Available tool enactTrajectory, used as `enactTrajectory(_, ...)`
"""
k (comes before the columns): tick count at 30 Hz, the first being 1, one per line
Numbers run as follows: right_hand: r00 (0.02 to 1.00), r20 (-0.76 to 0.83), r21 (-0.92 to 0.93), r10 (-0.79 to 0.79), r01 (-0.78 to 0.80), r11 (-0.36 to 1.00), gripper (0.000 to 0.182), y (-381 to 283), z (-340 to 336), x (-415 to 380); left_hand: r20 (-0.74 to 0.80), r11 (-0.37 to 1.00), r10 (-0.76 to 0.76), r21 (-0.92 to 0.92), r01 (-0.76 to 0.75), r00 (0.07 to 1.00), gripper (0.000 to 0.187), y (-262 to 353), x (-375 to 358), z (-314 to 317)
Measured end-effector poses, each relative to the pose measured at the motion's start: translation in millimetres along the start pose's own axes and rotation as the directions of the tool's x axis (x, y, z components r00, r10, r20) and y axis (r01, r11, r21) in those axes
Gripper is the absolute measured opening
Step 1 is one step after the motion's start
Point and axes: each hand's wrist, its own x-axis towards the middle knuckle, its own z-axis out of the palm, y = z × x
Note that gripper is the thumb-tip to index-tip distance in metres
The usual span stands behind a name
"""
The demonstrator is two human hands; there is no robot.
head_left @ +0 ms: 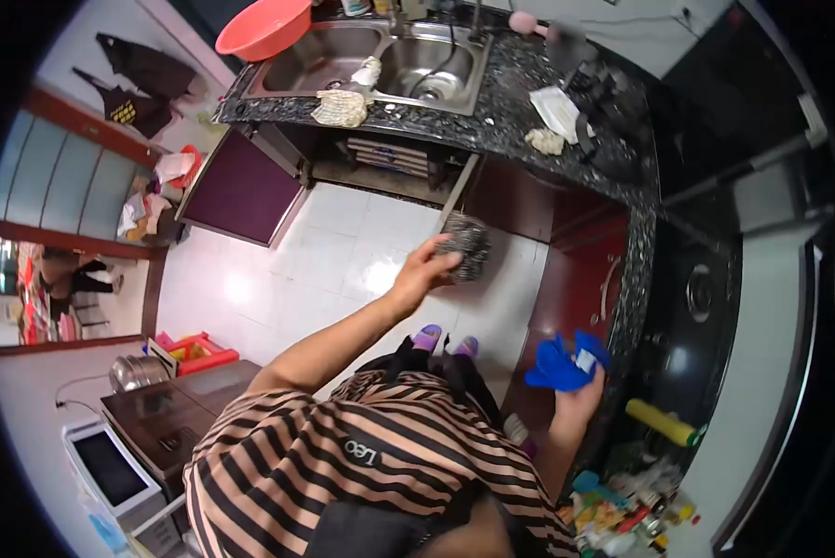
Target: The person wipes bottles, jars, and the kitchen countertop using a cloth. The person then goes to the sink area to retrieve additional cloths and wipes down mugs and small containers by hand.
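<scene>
My left hand (422, 272) is wrapped round a dark grey, rough-textured wad (466, 246), held in front of me above the white tiled floor. On the right, my right hand (582, 398) holds a crumpled blue cloth (561, 363) with a small white patch on it, near the dark counter. Beyond the hands, a beige cloth (340, 109) hangs on the front edge of the steel double sink (389, 70), and a white crumpled cloth (367, 72) lies on the sink's divider.
A purple cabinet door (240, 189) and a second door (461, 191) stand open below the sink. A pink basin (265, 30) sits at the sink's left. Along the right runs a black stone counter (520, 116) with a yellow roll (660, 422) beyond my right hand.
</scene>
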Motion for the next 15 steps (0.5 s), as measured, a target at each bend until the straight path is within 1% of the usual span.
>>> enactTrajectory(1,0.994,0.105,-0.038,0.029,-0.025,0.999,0.030,3,8,37,-0.081,0.999,0.048,-0.017,-0.050,0.996,0.051,12,-4,-11)
enactTrajectory(3,0.998,0.027,-0.091,0.063,-0.060,0.994,0.027,16,61,85,-0.191,0.973,0.151,-0.146,-0.180,0.970,0.049,27,-13,-27)
enactTrajectory(4,0.983,0.111,-0.093,0.144,-0.134,0.987,0.026,21,85,104,-0.223,0.966,0.153,-0.172,-0.194,0.963,0.049,28,-17,-35)
enactTrajectory(5,0.949,0.202,-0.108,0.243,-0.225,0.968,0.026,27,110,124,-0.273,0.955,0.167,-0.193,-0.224,0.948,0.049,26,-20,-46)
enactTrajectory(6,0.931,0.236,-0.157,0.278,-0.246,0.957,0.028,36,137,142,-0.347,0.938,0.199,-0.205,-0.281,0.917,0.049,24,-25,-61)
enactTrajectory(7,0.885,0.318,-0.233,0.339,-0.273,0.933,0.033,46,177,145,-0.375,0.922,0.226,-0.215,-0.321,0.899,0.051,10,-21,-81)
enactTrajectory(8,0.784,0.436,-0.330,0.443,-0.319,0.889,0.036,56,197,172,-0.499,0.924,0.211,-0.178,-0.338,0.840,0.053,9,-28,-83)
enactTrajectory(9,0.811,0.406,-0.385,0.422,-0.267,0.884,0.037,73,226,177,-0.530,0.909,0.169,-0.241,-0.339,0.831,0.050,20,-39,-80)
enactTrajectory(10,0.777,0.431,-0.379,0.458,-0.305,0.874,0.037,86,228,214,-0.577,0.902,0.161,-0.244,-0.357,0.801,0.048,24,-49,-78)
enactTrajectory(11,0.793,0.395,-0.425,0.464,-0.289,0.857,0.036,95,241,232,-0.628,0.888,0.155,-0.249,-0.386,0.763,0.044,23,-50,-80)
enactTrajectory(13,0.855,0.249,-0.427,0.454,-0.324,0.844,0.036,126,279,241,-0.709,0.865,0.140,-0.252,-0.433,0.692,0.043,27,-59,-87)
enactTrajectory(15,0.822,0.269,-0.515,0.501,-0.317,0.797,0.037,153,301,249,-0.769,0.836,0.111,-0.270,-0.477,0.630,0.042,24,-73,-104)
